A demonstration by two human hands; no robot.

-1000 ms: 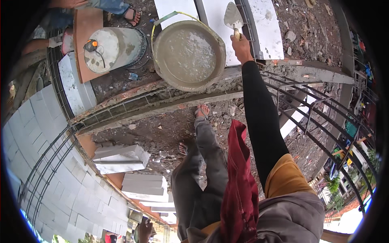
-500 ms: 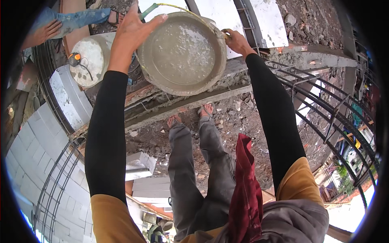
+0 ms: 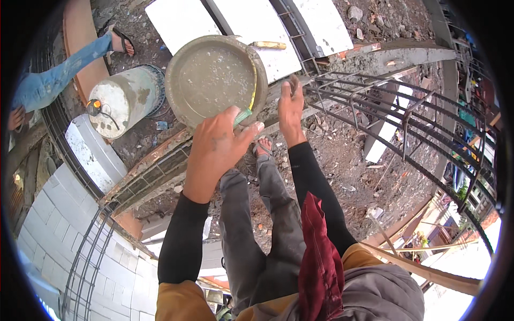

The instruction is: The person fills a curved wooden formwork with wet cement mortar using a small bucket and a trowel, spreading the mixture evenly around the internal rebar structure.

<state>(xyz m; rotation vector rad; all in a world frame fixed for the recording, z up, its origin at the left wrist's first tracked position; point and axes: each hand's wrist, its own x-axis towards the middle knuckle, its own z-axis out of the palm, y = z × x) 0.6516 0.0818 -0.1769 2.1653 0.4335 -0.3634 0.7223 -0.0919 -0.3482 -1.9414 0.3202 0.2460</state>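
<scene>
A round bucket [image 3: 174, 64], coated in grey cement with wet grey slurry inside, stands at upper centre. Its yellow wire handle with a green grip [image 3: 243, 117] hangs over the near right rim. My left hand [image 3: 214, 147] is at the near rim, thumb and fingers closed about that grip. Right of the bucket, my right hand [image 3: 291, 112] is held up with fingers stretched, holding nothing that I can see and apart from the bucket. A wooden tool handle [image 3: 269, 45] lies on a white panel [image 3: 257, 24] just beyond the bucket.
An upturned whitish bucket [image 3: 120, 96] carries an orange-and-black tape measure [image 3: 93, 107]. Rebar cages [image 3: 407, 123] run along the right; another lies in a trench [image 3: 155, 174] before my feet. Left, a co-worker's leg [image 3: 64, 75] shows beside a white block wall [image 3: 59, 214].
The handle's green grip has swung from the bucket's far left to its near right, with my left hand on it. My right hand has left the wooden handle and drawn back nearer me.
</scene>
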